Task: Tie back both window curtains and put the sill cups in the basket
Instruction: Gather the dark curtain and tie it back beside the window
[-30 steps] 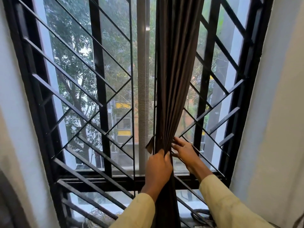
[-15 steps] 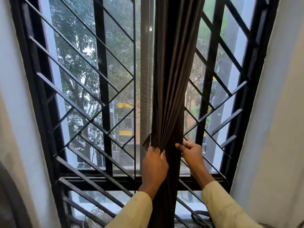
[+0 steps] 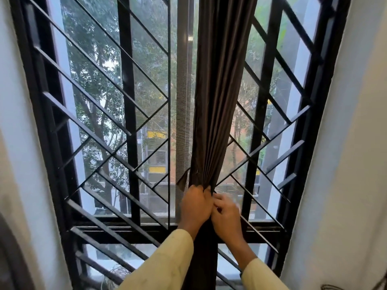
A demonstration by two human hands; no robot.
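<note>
Black window grille [image 3: 127,101] fills my left side, with a grey mesh strip [image 3: 182,101] running up the centre. The dark curtain [image 3: 215,101] hangs just right of the strip, bunched into one narrow column. My left hand [image 3: 195,204] is clamped on the bundle from its left, fingers wrapped over the pleats. A small fabric flap [image 3: 181,182] sticks out just above the knuckles. My right hand [image 3: 227,216] touches the left, fingers curled into the bundle's right side, slightly blurred. The fabric drops on between both wrists. Pale wall [image 3: 345,143] far right.
</note>
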